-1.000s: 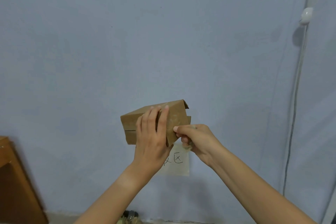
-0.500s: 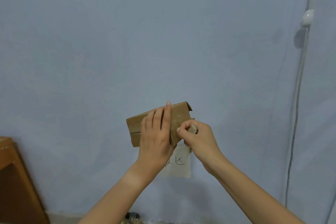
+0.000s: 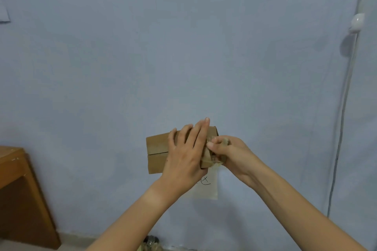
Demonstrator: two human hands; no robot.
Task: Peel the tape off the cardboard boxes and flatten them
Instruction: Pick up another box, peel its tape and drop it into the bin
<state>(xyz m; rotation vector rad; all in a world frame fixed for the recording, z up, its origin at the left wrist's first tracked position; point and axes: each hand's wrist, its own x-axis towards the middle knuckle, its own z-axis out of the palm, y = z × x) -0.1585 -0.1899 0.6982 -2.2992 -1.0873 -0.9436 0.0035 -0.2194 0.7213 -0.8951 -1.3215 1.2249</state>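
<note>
A: What is seen, from the biggest thing down?

B: A blue wall (image 3: 183,47) fills most of the frame. A wooden desk (image 3: 18,189) sits at the lower left edge, and a cord (image 3: 344,108) hangs down the right side. Low and just right of centre, a small box (image 3: 157,153) is held up in the air in front of a paper note (image 3: 207,188) stuck on the wall.

A: How is the box held?

B: It is covered by the left hand (image 3: 183,155), laid flat with fingers spread over its front face; the thumb is hidden, so a grip from behind is only presumed. The right hand (image 3: 230,155) is curled nearly closed at the box's right end, with thumb and fingertips pinched on a crumpled strip of tape (image 3: 212,160).

A: Which step is judged to be in hand?

B: The tape is being peeled from the right end; the box is not yet flattened, and its front seam shows as a dark line at the left.

A: How should the peel be done well?

B: The strip is best drawn back low along the cardboard, slowly, so that the paper skin is not torn away with it. The box should be braced firmly close to the peel line. If the tape stretches thin, it should be re-gripped nearer the cardboard before it snaps.
</note>
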